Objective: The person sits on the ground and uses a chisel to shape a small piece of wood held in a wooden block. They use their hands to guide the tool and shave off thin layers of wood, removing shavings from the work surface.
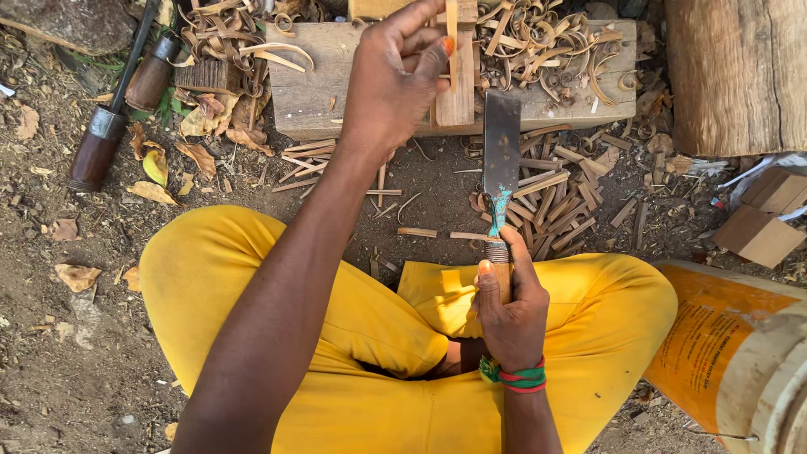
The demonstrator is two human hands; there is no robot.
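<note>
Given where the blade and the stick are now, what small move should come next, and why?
Probably a short downward stroke of the broad blade onto the thin stick. The left hand pinches the stick upright on the wooden block, while the right hand holds the blade raised beside it, not yet touching. Split strips lie below.

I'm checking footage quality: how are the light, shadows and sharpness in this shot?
Head view: hard sunlight, sharp throughout. The left hand throws a dark shadow on the wooden block; the blade held by the right hand is dull, without glare; the yellow trousers are bright but not washed out; slight wide-angle bending at the edges.
</note>
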